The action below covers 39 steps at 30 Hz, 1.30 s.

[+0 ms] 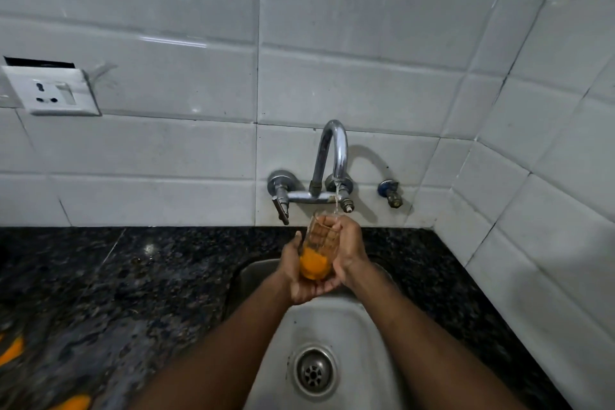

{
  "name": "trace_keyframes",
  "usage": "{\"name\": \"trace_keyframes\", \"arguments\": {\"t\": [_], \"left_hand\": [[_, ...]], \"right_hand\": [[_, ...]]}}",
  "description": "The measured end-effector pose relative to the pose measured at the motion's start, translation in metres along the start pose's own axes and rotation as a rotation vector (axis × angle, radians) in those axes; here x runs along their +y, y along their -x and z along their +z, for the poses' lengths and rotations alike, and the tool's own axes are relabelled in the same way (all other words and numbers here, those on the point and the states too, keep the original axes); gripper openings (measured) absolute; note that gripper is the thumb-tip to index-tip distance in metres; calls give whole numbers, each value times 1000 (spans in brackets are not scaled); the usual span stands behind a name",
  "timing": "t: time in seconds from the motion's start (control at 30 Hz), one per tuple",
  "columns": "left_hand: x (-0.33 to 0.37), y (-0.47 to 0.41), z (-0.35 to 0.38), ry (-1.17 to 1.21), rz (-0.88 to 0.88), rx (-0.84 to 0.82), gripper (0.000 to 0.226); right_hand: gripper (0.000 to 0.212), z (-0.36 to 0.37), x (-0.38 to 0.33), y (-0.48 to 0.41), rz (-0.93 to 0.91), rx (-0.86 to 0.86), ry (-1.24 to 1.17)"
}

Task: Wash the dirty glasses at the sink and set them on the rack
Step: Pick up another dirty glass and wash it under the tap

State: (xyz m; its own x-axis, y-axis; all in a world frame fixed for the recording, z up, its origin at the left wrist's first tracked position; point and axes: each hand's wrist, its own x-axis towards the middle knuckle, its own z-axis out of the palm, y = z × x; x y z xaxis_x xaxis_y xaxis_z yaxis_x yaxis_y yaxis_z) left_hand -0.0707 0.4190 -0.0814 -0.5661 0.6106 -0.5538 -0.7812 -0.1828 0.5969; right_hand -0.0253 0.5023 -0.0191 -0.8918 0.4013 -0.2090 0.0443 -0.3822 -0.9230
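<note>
Forearms (216,346) above sink (361,339); left hand (294,278), right hand (351,248) round clear, orange-bottomed glass (313,264).

A white wall socket (53,91) sits above the speckled black counter (100,276).

We note the spout (334,150) arching over the rear of the sink (332,319), w/ left hand (296,276), right hand (349,250) and glass (319,236) filling the gap just beneath it. The bowl round the drain (314,371) lies open on our near side. The counter (133,276) to the left is passable; the tiled wall (549,210) closes the right side, and a lever (281,206) and valve (391,193) jut out at the back.
</note>
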Motion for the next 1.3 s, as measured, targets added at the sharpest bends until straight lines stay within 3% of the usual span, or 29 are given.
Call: {"name": "trace_keyframes", "arguments": {"t": [0.1,0.17,0.27,0.33,0.43,0.5,0.6,0.7,0.77,0.87,0.93,1.0,1.07,1.13,1.23,1.3], "left_hand": [[-4,2,6,36,34,-4,59],[1,7,6,15,74,69,53],[7,9,2,-11,141,201,39],[11,10,1,-18,167,246,38],[18,14,-4,-76,176,295,37],[22,17,-7,-139,202,304,37],[26,18,-10,-305,269,187,35],[32,25,-13,-451,271,66,46],[38,29,-10,-550,275,132,38],[50,33,-4,-674,252,234,26],[54,33,-3,-621,281,173,27],[53,33,-7,-505,412,72,29],[49,32,-11,-482,593,40,28],[49,29,-12,-558,554,122,28],[51,31,-8,-636,321,228,22],[55,30,-10,-590,380,188,24]], "right_hand": [[35,-5,2,1,34,18,30],[33,-9,7,-1,-38,121,218],[14,-21,14,0,-460,318,575],[16,-27,13,8,-700,215,728],[27,-39,8,13,-847,26,1088],[35,-39,2,21,-753,-157,1156],[49,-37,-17,23,-243,-529,942],[66,-41,-32,10,-110,-713,1060],[62,-41,-33,4,-274,-862,1332],[73,-45,-16,-7,-624,-969,1700],[68,-44,-19,-12,-590,-918,1557],[61,-36,-30,-8,-401,-920,1324],[62,-33,-19,-12,-416,-948,1336],[50,-32,-17,-5,-474,-921,1422],[48,-34,-16,-10,-793,-914,1735],[44,-36,-13,-17,-849,-857,1658]]}}
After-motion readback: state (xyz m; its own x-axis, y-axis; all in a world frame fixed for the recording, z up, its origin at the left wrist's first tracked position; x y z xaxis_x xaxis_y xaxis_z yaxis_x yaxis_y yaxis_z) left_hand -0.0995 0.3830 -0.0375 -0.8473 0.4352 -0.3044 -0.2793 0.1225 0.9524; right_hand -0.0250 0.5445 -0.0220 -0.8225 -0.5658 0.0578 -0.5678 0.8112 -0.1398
